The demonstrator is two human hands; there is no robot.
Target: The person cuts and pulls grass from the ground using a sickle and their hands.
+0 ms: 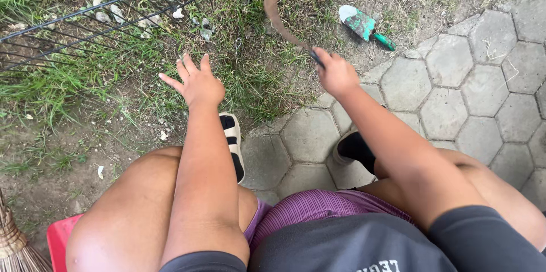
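My right hand [335,71] grips the sickle [280,21] mid-swing, left hand [196,83] spread empty — grass clump [256,78] mostly uncut, trowel [364,26] idle.

No pkgs, labels, signs or screens in view.

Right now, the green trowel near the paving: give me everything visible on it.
The green trowel lies flat on bare soil and sparse grass, just beyond the edge of the hexagonal pavers. Its broad blade points up-left and looks like metal, with worn green paint and pale scuffed patches near the tip. The narrow green handle points down-right toward the paving. Nothing touches it; the right hand, gripping a curved sickle, is apart from it.
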